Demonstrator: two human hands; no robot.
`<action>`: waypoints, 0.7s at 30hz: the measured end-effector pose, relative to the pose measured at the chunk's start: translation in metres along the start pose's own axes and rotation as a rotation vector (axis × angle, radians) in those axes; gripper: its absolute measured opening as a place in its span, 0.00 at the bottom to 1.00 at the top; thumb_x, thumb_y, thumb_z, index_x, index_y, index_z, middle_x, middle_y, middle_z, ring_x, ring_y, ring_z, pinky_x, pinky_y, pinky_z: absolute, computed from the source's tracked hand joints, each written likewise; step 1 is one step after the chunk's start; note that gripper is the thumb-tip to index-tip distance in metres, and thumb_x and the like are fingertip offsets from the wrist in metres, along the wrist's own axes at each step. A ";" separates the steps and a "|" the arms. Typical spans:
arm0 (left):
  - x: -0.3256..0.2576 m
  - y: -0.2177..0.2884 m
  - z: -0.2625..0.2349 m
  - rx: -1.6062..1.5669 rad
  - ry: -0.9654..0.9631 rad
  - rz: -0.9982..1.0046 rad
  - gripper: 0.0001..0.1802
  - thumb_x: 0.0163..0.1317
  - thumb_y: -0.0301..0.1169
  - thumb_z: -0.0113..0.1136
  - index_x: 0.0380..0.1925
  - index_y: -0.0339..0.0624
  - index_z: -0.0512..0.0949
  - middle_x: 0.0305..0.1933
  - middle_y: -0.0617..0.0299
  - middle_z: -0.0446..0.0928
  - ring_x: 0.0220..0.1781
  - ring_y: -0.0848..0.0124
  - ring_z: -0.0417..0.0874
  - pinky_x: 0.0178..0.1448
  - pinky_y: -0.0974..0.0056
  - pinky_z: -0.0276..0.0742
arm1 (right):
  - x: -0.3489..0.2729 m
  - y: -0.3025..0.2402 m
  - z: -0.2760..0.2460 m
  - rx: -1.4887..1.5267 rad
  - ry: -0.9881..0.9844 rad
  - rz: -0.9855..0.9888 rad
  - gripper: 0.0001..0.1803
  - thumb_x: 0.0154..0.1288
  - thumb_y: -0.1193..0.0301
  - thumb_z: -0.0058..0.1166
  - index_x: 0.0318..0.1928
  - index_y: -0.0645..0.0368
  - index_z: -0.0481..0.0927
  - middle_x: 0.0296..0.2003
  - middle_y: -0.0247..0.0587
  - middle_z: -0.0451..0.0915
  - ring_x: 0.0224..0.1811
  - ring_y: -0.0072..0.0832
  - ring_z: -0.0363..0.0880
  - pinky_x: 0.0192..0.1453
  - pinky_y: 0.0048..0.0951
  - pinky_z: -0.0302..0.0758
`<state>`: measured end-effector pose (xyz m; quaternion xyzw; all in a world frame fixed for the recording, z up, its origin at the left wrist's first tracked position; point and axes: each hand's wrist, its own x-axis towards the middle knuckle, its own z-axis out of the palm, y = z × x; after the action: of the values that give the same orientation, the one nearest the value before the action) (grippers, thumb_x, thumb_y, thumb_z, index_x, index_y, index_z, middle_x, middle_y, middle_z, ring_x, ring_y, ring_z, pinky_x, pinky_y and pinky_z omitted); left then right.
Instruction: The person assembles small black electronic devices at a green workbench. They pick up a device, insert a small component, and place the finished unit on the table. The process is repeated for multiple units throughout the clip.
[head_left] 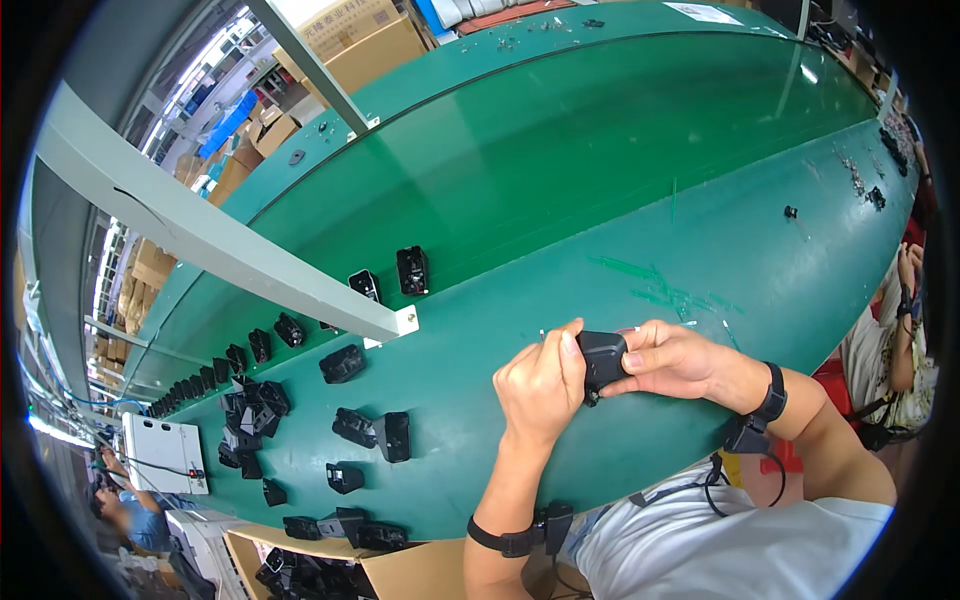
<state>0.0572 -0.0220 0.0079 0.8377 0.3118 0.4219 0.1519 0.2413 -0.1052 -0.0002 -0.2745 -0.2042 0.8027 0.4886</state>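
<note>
A black housing (pixel 603 358) is held between the two bare hands, over the near part of the green table (pixel 480 350). Its left side is gripped by the left hand (pixel 538 388), whose fingers are curled and whose thumb is pressed along the edge; whether anything else is enclosed in that fist cannot be told. The right side is clamped by the right hand (pixel 672 362), with the thumb laid on the upper face and the fingers tucked beneath. A black strap is worn on the left forearm and another at the right wrist. Just beyond the hands, thin green strips (pixel 650 280) are scattered on the tabletop. To the left, loose black housings (pixel 397 437) are spread about, and a heap of dark parts (pixel 255 408) is gathered farther off, near a white box (pixel 165 455). A long row of similar pieces is lined up along the shiny green strip (pixel 570 140) that is set into the table, and the view is crossed by a pale metal beam (pixel 220 235). More black parts are contained in a cardboard box (pixel 410 575) at the lower edge. Small metal pieces (pixel 855 178) are strewn at the far right, near which a co-worker (pixel 885 350) is partly seen.
</note>
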 end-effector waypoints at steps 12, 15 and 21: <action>0.004 -0.022 -0.016 0.120 -0.029 -0.244 0.13 0.70 0.36 0.56 0.45 0.39 0.80 0.25 0.57 0.79 0.29 0.59 0.81 0.36 0.53 0.76 | 0.036 -0.060 0.023 -1.395 0.172 -0.660 0.16 0.51 0.69 0.73 0.40 0.62 0.88 0.62 0.51 0.75 0.58 0.40 0.79 0.65 0.38 0.71; 0.002 -0.029 -0.019 0.101 -0.294 -0.285 0.20 0.66 0.45 0.60 0.46 0.39 0.79 0.36 0.54 0.79 0.41 0.54 0.81 0.46 0.51 0.77 | 0.092 -0.080 0.010 -1.711 0.267 -0.719 0.15 0.49 0.67 0.73 0.39 0.57 0.88 0.61 0.48 0.75 0.58 0.44 0.77 0.64 0.39 0.73; -0.001 -0.027 -0.032 0.103 -0.636 -0.183 0.36 0.52 0.57 0.70 0.51 0.38 0.79 0.52 0.49 0.75 0.56 0.52 0.76 0.58 0.52 0.76 | 0.178 -0.088 -0.015 -2.044 0.294 -0.651 0.19 0.51 0.60 0.72 0.42 0.55 0.87 0.63 0.45 0.72 0.63 0.46 0.70 0.67 0.44 0.68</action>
<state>0.0203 -0.0021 0.0125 0.9024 0.3436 0.1078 0.2365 0.2441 0.0941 -0.0019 -0.5782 -0.7792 0.0434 0.2378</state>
